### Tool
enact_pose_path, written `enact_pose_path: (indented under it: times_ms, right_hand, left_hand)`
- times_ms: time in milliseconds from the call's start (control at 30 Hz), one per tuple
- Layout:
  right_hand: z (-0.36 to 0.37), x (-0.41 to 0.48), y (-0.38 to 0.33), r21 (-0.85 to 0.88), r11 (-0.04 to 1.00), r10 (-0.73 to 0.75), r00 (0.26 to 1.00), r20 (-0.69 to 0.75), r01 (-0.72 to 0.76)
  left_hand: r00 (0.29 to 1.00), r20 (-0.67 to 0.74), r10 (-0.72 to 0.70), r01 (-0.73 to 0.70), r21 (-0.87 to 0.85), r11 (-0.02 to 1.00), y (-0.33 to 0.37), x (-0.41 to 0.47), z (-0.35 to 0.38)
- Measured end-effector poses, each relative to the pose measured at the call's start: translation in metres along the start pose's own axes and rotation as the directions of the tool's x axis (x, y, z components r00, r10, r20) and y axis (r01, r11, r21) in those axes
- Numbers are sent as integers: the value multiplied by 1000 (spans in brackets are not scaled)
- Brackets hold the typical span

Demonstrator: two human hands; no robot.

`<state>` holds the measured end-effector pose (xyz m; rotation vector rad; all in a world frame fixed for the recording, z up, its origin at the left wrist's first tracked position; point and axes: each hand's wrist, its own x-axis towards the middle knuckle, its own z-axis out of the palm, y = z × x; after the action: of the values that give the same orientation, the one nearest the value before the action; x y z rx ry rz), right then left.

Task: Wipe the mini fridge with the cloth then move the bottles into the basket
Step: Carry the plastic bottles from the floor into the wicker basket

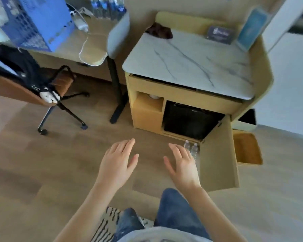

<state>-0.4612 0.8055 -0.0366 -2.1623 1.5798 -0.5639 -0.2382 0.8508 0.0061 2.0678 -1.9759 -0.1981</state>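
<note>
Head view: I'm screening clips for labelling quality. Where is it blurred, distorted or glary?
Head view: wide-angle bending curves the marble-topped cabinet; head view: blocky smearing on the blue crate and desk chair; head view: water bottles soft; head view: even light, no harsh glare.

The left hand and right hand hover palm-down above the floor, fingers straight, holding nothing. Two bottles stand on the floor just beside the right hand, before the black fridge. A dark cloth lies on the marble worktop. The basket sits beyond the swung-out door.
</note>
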Motion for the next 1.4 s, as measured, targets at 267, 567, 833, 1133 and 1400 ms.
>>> enact_pose_path:
  times_ms: [267,567,833,1133,1400]
  right_hand:
    - [-36,-23,69,-39,926,363,912,-190,-376]
    - [-63,27,157,-21,887,449,873,-191,-460]
    - [-46,98,227,25,850,523,835,-170,-527]
    - [118,147,370,131,718,695,713,-88,-683]
    - [327,173,535,161,719,695,698,-175,-676]
  left_hand:
    - [932,123,341,-322,-151,935,70,75,60]
    - [904,178,390,-353,-206,913,152,149,121]
    - [910,216,355,-307,-228,924,188,224,190]
    - [845,414,338,-260,-236,936,169,312,409]
    - [787,537,302,-165,-289,943,105,346,676]
